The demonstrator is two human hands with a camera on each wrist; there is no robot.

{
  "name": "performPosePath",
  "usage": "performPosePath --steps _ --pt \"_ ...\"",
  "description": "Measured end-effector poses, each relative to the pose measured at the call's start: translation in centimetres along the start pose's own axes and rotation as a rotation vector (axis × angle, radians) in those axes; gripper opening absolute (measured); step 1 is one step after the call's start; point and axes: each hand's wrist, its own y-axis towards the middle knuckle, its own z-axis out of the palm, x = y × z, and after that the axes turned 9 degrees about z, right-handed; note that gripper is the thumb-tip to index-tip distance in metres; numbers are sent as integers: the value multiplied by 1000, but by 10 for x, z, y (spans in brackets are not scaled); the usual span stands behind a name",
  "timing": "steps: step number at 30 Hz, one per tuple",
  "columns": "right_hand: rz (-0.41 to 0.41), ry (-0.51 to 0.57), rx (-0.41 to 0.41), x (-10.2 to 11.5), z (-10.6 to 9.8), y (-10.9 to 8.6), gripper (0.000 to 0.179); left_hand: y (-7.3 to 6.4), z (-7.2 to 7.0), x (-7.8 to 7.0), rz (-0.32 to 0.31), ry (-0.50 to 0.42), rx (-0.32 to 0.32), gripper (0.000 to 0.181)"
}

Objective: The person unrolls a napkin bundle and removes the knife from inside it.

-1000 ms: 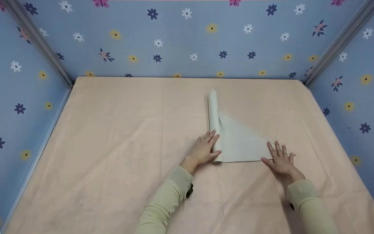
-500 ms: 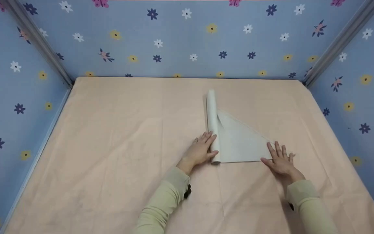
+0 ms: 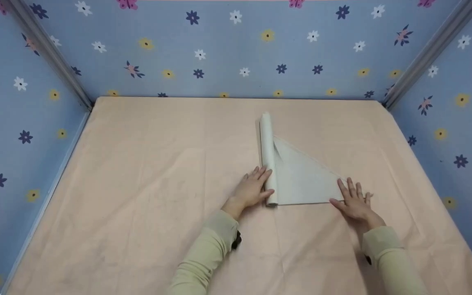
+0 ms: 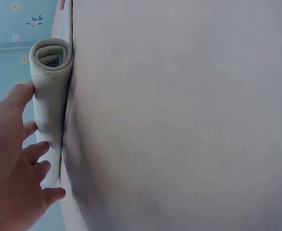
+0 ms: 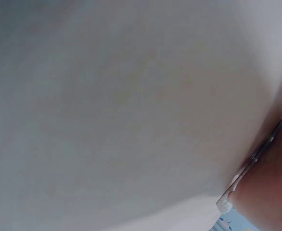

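A pale grey-green cloth lies on the table, its left side wound into a long roll and its flat part tapering to the right. My left hand rests against the near half of the roll, thumb and fingers spread along it. In the left wrist view, the roll's coiled end shows layered thick fabric, and the fingers touch its side without wrapping round it. My right hand presses the cloth's right corner with fingers spread. Only part of the right hand shows in the right wrist view, beside the cloth's edge.
A peach-coloured cover with soft creases lies over the whole table. Blue flowered panels stand at the back and both sides, with grey metal posts at the corners.
My left hand and the roll have shifted slightly to the left, mostly in the first half second, and a little more flat cloth shows. The right hand has stayed in place.
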Motion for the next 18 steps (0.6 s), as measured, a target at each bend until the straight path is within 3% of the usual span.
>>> performPosePath --steps 7,18 --pt "60 -64 33 1 -1 4 77 1 -3 -3 -9 42 10 65" --pt "50 -88 -8 1 0 4 78 2 -9 -11 6 63 0 64"
